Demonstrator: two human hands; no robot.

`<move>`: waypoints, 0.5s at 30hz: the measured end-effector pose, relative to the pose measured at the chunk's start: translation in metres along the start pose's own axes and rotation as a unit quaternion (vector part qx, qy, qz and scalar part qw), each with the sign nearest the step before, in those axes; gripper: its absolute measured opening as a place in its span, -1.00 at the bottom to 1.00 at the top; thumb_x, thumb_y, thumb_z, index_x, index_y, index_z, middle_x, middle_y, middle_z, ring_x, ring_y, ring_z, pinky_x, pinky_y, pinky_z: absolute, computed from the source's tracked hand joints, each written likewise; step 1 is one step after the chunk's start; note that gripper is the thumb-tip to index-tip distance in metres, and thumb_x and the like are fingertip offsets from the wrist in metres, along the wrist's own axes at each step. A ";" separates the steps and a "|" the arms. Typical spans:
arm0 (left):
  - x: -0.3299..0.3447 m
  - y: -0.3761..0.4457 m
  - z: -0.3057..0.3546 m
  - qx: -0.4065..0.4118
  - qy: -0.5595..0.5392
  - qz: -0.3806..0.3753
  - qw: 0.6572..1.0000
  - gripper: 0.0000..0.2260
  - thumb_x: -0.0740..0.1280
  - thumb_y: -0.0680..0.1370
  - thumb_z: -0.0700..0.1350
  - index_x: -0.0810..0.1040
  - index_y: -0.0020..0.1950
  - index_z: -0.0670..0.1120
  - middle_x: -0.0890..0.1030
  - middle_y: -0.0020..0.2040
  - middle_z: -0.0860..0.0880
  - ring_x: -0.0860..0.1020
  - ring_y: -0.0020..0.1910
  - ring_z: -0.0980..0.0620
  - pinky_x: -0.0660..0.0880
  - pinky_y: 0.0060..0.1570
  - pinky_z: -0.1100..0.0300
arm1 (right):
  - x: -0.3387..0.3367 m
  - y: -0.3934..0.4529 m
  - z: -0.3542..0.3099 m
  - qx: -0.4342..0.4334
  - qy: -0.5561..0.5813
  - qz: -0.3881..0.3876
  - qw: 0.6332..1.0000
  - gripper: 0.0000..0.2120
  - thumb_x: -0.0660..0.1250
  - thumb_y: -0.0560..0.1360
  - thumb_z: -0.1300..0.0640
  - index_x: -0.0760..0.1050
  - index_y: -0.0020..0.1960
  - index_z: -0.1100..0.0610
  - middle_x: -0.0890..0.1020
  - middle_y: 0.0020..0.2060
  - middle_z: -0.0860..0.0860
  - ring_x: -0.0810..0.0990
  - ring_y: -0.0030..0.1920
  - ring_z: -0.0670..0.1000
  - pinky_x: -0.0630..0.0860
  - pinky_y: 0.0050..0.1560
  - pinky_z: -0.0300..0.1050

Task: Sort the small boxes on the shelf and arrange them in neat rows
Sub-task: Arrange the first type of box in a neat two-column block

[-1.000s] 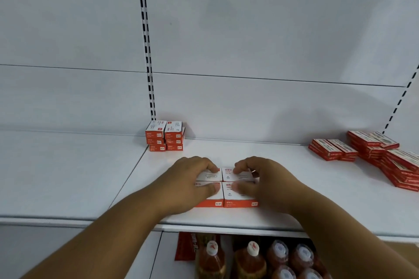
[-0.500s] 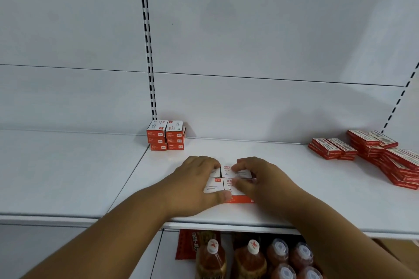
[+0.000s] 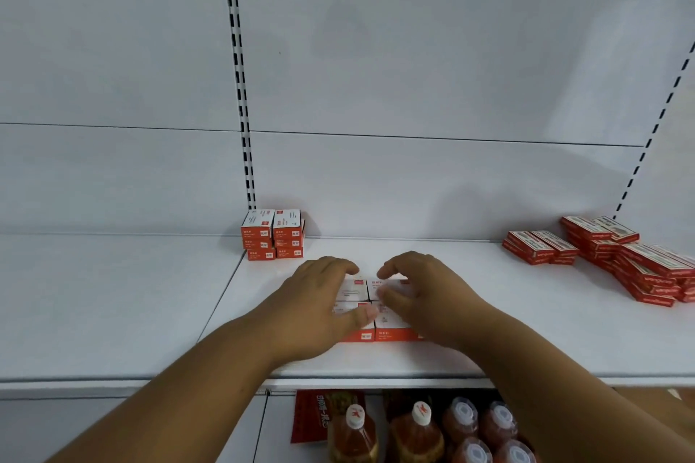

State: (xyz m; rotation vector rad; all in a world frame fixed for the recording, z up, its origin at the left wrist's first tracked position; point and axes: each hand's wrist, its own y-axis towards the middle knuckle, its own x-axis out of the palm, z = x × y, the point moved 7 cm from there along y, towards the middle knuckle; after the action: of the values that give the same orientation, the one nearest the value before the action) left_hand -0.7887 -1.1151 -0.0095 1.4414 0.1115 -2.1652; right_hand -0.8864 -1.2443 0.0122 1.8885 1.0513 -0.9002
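my left hand (image 3: 314, 306) and my right hand (image 3: 421, 297) cup a block of four small white-and-orange boxes (image 3: 370, 312) near the front of the white shelf (image 3: 489, 331), two across and two deep. the fingers curl over the far boxes while my thumbs lie on top of the near pair, so the block is pressed in from both sides and its seams close up; it reads as squeezing and squaring, not lifting, since the boxes sit flat on the shelf. i hold all four at once, i judge, so they can travel as one unit without splitting.

back by the slotted upright (image 3: 240, 94) stands a tidy stack of the same boxes (image 3: 274, 235), probably where this block belongs. the flatter red boxes (image 3: 616, 256) lie in a loose heap far to my right, well apart, still to sort. bottles (image 3: 417, 432) stand on the level below.
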 end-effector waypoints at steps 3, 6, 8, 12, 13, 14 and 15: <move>-0.018 -0.004 -0.016 -0.012 -0.013 0.038 0.999 -0.49 0.11 0.47 0.41 0.26 0.36 0.25 0.33 0.38 0.23 0.25 0.23 0.27 0.27 0.14 0.25 | 0.004 0.009 -0.017 -0.008 -0.001 0.003 1.000 -0.75 0.31 0.51 -0.11 0.50 0.17 -0.12 0.52 0.11 -0.21 0.43 0.11 -0.12 0.35 0.06 -0.22; -0.041 -0.011 -0.040 -0.021 0.005 0.084 0.996 -0.69 0.21 0.57 0.22 0.33 0.30 0.24 0.41 0.32 0.22 0.39 0.26 0.19 0.33 0.12 0.27 | 0.014 0.022 -0.041 -0.020 0.009 -0.004 1.000 -0.78 0.32 0.51 -0.12 0.50 0.14 -0.13 0.50 0.04 -0.22 0.44 0.01 -0.12 0.32 0.02 -0.23; -0.058 -0.016 -0.058 -0.021 0.003 0.122 0.992 -0.81 0.24 0.60 0.09 0.40 0.21 0.24 0.46 0.22 0.23 0.44 0.19 0.20 0.35 0.08 0.30 | 0.020 0.033 -0.060 -0.035 0.007 -0.005 0.999 -0.76 0.33 0.50 -0.16 0.51 0.13 -0.15 0.51 0.05 -0.21 0.46 0.05 -0.12 0.33 0.04 -0.22; -0.085 -0.019 -0.087 -0.019 -0.017 0.163 0.986 -0.86 0.26 0.60 -0.08 0.50 0.10 0.15 0.51 0.08 0.19 0.50 0.07 0.16 0.37 -0.02 0.36 | 0.032 0.060 -0.092 -0.039 0.015 -0.017 0.999 -0.73 0.37 0.48 -0.17 0.52 0.15 -0.15 0.47 0.01 -0.22 0.46 0.02 -0.15 0.31 -0.07 -0.33; -0.089 -0.018 -0.091 -0.017 -0.016 0.164 0.986 -0.86 0.26 0.60 -0.09 0.51 0.10 0.13 0.54 0.08 0.15 0.51 0.06 0.14 0.40 -0.03 0.33 | 0.034 0.068 -0.098 -0.037 0.010 -0.014 0.999 -0.75 0.37 0.49 -0.14 0.53 0.15 -0.13 0.48 0.01 -0.19 0.47 0.01 -0.13 0.31 -0.09 -0.31; -0.092 -0.016 -0.095 -0.017 -0.014 0.165 0.986 -0.86 0.27 0.59 -0.10 0.52 0.11 0.10 0.56 0.09 0.12 0.52 0.05 0.11 0.43 -0.02 0.29 | 0.037 0.076 -0.102 -0.036 0.004 -0.009 0.999 -0.77 0.37 0.50 -0.10 0.54 0.14 -0.11 0.50 0.02 -0.16 0.48 0.02 -0.11 0.32 -0.08 -0.28; -0.095 -0.014 -0.098 -0.017 -0.011 0.165 0.986 -0.86 0.26 0.59 -0.11 0.52 0.11 0.07 0.57 0.09 0.09 0.53 0.04 0.08 0.46 -0.01 0.23 | 0.039 0.083 -0.105 -0.034 0.000 -0.005 0.999 -0.79 0.37 0.51 -0.07 0.54 0.13 -0.09 0.53 0.04 -0.12 0.50 0.05 -0.08 0.35 -0.05 -0.24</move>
State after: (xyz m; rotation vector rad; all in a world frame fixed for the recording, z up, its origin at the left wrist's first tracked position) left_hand -0.6859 -1.0325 0.0289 1.3112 -0.0924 -1.8984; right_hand -0.7753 -1.1696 0.0498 1.8285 1.0795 -0.8587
